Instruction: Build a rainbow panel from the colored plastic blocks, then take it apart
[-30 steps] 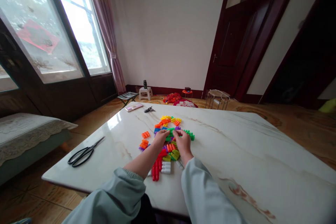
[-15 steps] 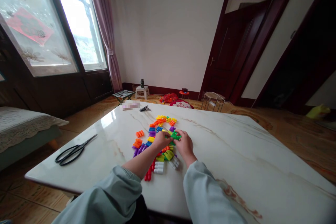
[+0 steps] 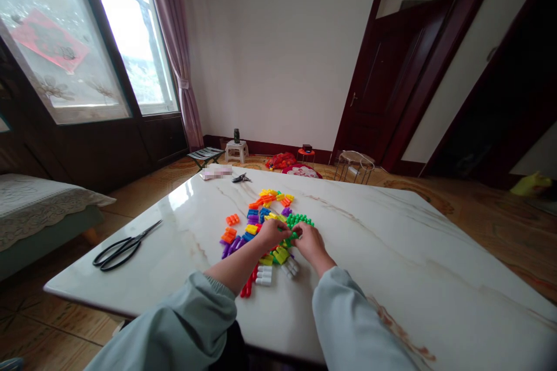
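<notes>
A scatter of small plastic building blocks in orange, yellow, purple, blue, red and white (image 3: pixel 256 226) lies on the white marble table (image 3: pixel 391 255). My left hand (image 3: pixel 272 233) and my right hand (image 3: pixel 310 242) meet over the pile, both with fingers curled round a cluster of green blocks (image 3: pixel 297 222) that pokes out beyond my fingertips. White blocks (image 3: pixel 264 276) and a red strip (image 3: pixel 248 287) lie close to my left wrist. Pale blue sleeves cover both forearms.
Black scissors (image 3: pixel 124 246) lie near the table's left edge. A small dark tool (image 3: pixel 241 178) and a blurred flat item (image 3: pixel 216 172) rest at the far edge. Low stools (image 3: pixel 237 151), a wire stand (image 3: pixel 354 165) and a dark door (image 3: pixel 391 75) stand beyond; a bench (image 3: pixel 39 214) is left.
My hands drew a little nearer to me with the green cluster. The green blocks now stick out further beyond my fingers. The camera tilted slightly.
</notes>
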A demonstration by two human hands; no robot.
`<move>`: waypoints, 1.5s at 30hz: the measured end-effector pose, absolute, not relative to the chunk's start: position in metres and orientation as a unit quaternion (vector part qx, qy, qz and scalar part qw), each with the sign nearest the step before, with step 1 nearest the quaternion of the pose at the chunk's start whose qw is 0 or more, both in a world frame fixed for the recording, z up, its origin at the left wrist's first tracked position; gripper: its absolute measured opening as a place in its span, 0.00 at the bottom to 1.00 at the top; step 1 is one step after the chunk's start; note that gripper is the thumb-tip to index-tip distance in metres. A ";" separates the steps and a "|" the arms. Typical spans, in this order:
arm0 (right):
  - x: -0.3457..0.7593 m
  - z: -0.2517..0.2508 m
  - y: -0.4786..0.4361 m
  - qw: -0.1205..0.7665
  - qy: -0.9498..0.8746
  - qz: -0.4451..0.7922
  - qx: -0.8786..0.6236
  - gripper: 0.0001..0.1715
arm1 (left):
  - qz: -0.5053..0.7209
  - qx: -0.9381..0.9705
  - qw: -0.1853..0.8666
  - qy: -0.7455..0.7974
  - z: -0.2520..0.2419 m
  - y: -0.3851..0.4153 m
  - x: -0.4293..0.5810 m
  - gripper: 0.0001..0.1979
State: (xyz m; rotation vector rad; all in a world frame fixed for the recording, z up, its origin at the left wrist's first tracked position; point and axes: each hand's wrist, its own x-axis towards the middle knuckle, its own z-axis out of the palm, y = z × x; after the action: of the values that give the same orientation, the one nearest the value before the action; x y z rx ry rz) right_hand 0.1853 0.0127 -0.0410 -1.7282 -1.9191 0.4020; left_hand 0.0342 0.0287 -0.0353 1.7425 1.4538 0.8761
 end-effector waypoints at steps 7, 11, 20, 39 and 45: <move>0.222 -0.059 0.015 0.240 -0.628 0.087 -0.735 0.10 | 0.425 0.416 0.552 0.584 -0.033 0.030 0.029 0.15; 0.227 -0.072 0.017 0.231 -0.621 0.092 -0.743 0.11 | 0.463 0.344 0.606 0.548 -0.033 0.029 0.029 0.17; 0.227 -0.081 0.027 0.245 -0.610 0.060 -0.751 0.13 | 0.453 0.367 0.620 0.526 -0.035 0.030 0.028 0.11; 0.225 -0.065 0.025 0.242 -0.545 0.067 -0.800 0.14 | 0.290 0.430 0.648 0.558 -0.040 0.033 0.064 0.06; 0.223 -0.066 0.022 0.172 -0.575 0.147 -0.786 0.13 | 0.283 0.443 0.640 0.560 -0.047 0.037 0.066 0.07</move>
State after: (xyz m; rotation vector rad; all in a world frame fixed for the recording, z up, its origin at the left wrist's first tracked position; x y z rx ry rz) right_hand 0.2232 0.0218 -0.0659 -2.2298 -1.6324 0.4177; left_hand 0.0662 0.0373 -0.0473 1.0117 1.2784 0.6460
